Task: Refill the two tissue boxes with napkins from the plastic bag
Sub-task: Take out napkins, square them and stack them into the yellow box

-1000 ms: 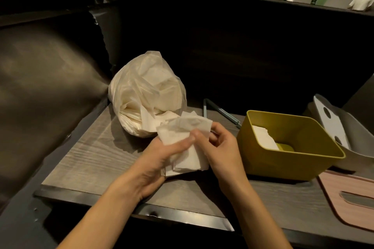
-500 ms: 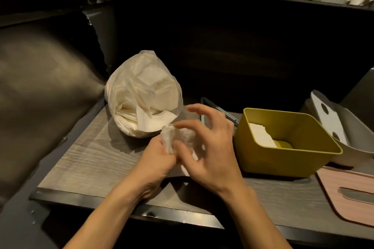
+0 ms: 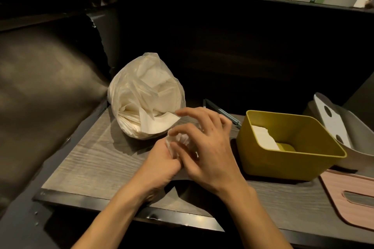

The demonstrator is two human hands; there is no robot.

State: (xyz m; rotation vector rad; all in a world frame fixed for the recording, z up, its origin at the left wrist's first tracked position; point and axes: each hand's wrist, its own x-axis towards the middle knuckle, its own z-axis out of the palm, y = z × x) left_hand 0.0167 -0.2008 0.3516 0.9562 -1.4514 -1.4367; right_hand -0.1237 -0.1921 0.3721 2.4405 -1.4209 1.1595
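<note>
Gripping a crumpled napkin [image 3: 180,141], left hand [image 3: 162,164]; right hand [image 3: 206,147] covers it, fingers spread.

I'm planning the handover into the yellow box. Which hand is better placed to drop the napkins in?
Probably the right hand: it lies over the napkins on the side nearest the yellow box. The left hand, gripping them from below, is farther away.

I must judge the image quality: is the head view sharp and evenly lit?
Head view: dim, warm light; the napkins between the hands are motion-blurred; the plastic bag is brightest; the background is nearly black; wide-angle bending curves the table edge.
</note>
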